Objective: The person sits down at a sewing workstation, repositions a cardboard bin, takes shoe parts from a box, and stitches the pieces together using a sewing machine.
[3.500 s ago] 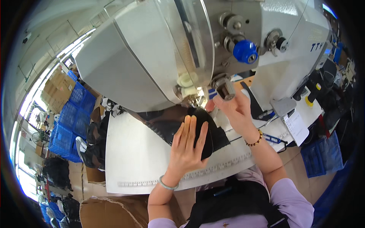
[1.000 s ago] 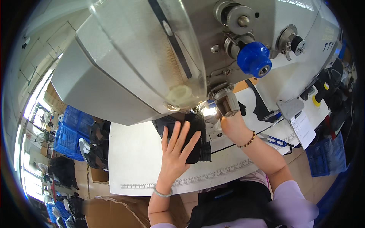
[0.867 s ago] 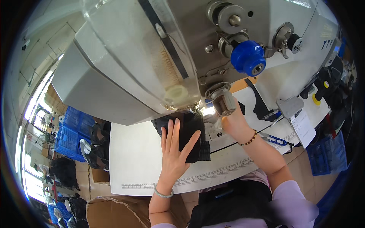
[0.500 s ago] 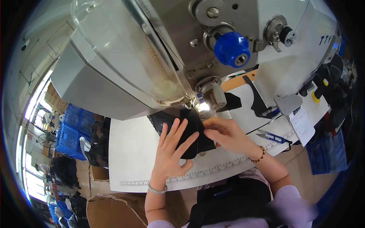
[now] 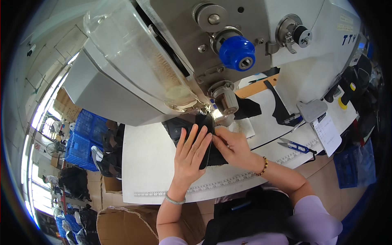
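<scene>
A black piece of fabric or leather-like material [image 5: 216,157] lies under the needle area of a large grey sewing machine [image 5: 118,85], where a small lamp shines. My left hand [image 5: 190,153] rests flat on its left part, fingers stretched toward the needle. Close by on the right, my right hand [image 5: 237,148] pinches the edge of the piece between thumb and fingers. My palms and the machine head cover parts of the material. The needle tip itself is too small to make out.
Blue-handled thread snips [image 5: 296,147] and a written paper sheet [image 5: 327,134] lie on the right of the white table [image 5: 151,171]. Black cut pieces [image 5: 280,108] sit behind them. Blue crates [image 5: 83,141] stand at left; an open cardboard box [image 5: 122,226] is below.
My left hand's spread fingers and thumb have drawn together and flattened on the black piece. My right hand stays at its edge. The whole view has shifted slightly.
</scene>
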Demonstrator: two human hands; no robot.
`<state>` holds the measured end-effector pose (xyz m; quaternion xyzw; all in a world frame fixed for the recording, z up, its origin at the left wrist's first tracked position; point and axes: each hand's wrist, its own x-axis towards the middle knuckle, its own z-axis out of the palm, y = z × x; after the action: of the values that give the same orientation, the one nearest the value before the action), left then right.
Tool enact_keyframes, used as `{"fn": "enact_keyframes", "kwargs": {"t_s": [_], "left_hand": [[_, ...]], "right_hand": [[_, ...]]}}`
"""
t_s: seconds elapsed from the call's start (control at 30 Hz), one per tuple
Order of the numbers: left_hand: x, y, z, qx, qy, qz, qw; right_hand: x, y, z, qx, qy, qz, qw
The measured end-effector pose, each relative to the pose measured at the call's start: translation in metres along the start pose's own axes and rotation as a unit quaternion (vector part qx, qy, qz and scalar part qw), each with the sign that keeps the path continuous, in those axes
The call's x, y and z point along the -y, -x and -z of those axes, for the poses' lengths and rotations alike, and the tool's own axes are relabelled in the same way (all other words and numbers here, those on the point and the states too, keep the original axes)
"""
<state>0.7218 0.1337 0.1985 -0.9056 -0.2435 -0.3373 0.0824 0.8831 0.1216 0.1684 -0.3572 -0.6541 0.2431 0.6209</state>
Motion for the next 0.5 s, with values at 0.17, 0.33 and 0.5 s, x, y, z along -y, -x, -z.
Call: {"fn": "enact_keyframes", "kwargs": {"t_s": [0.17,0.33,0.5], "left_hand": [[-0.005,-0.001,0.006,0.055,-0.007,0.026,0.998],[-0.028,-0.012,0.017,0.103,0.003,0.066,0.992],[-0.024,0.003,-0.017,0.023,-0.117,0.026,0.993]], "right_hand": [[-0.002,0.004,-0.003,-0.001,-0.008,-0.005,1.0],[-0.004,0.009,-0.003,0.001,0.002,0.001,1.0],[0.004,0.007,0.003,-0.006,-0.007,-0.013,1.0]]}}
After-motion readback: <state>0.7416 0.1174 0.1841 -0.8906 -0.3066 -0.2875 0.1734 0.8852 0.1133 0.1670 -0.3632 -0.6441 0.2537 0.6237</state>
